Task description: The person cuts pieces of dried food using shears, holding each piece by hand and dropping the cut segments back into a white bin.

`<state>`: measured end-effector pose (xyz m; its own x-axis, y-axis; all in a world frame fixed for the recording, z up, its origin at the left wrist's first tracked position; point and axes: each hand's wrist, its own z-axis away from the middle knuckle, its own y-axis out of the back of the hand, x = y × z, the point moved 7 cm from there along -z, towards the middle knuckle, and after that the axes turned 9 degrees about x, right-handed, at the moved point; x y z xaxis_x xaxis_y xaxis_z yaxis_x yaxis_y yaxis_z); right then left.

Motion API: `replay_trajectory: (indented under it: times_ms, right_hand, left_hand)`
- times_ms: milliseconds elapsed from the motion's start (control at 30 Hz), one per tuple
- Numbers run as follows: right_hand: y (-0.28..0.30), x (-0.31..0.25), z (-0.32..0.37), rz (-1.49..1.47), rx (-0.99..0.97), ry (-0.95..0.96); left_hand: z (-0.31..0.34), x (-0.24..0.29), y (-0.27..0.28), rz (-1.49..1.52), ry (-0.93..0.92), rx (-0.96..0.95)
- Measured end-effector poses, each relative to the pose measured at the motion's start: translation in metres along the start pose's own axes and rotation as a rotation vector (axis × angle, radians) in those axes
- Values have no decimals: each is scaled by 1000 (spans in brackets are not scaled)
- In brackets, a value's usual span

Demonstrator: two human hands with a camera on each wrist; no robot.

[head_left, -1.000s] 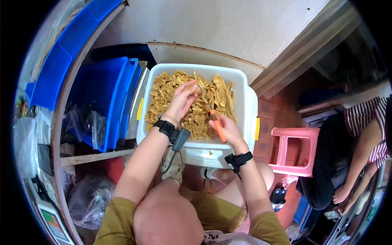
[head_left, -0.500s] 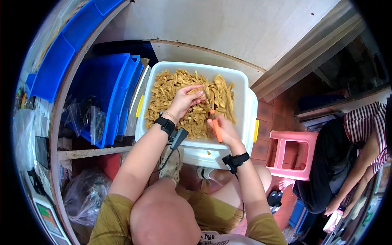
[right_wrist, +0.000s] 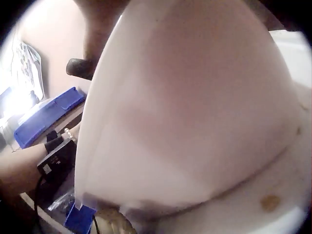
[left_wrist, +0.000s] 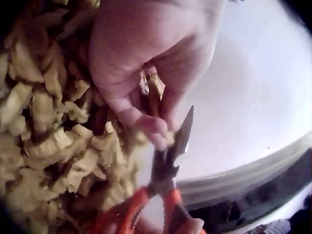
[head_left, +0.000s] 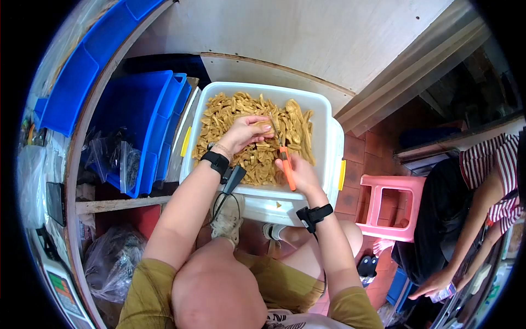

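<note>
A white tub (head_left: 329, 145) stands in front of me, heaped with yellow-brown dried-looking pieces (head_left: 222, 120), short chunks with a few longer strips at the right. Over the heap my left hand (head_left: 242, 135) pinches one such piece (left_wrist: 156, 87) between thumb and fingers, partly hidden by the hand. My right hand (head_left: 303, 174) grips the orange handles of a pair of scissors (head_left: 286, 167). In the left wrist view their blades (left_wrist: 183, 134) stand parted at the fingertips, where the piece's end shows. The right wrist view mostly shows pale plastic, with neither fingers nor scissors clearly visible.
Blue bins (head_left: 134, 126) with plastic bags stand on a shelf to the left. Beyond the tub rises a pale board wall (head_left: 307, 38). A pink stool (head_left: 389, 208) and a seated person in a striped top (head_left: 487, 164) are at the right.
Both hands and the scissors have shifted slightly left in the head view, still close together over the tub. The seated person's hand has moved left and a phone has come into sight there.
</note>
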<state>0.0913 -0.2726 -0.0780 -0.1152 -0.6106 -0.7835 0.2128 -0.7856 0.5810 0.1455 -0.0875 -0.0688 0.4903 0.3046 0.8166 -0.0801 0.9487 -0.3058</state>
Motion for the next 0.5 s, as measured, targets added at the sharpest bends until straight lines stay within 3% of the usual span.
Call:
replay_trajectory:
  times_ms: [500]
  right_hand:
    - [0, 8, -2, -148, 22, -70]
  left_hand:
    - [-4, -3, 4, 81, 12, 66]
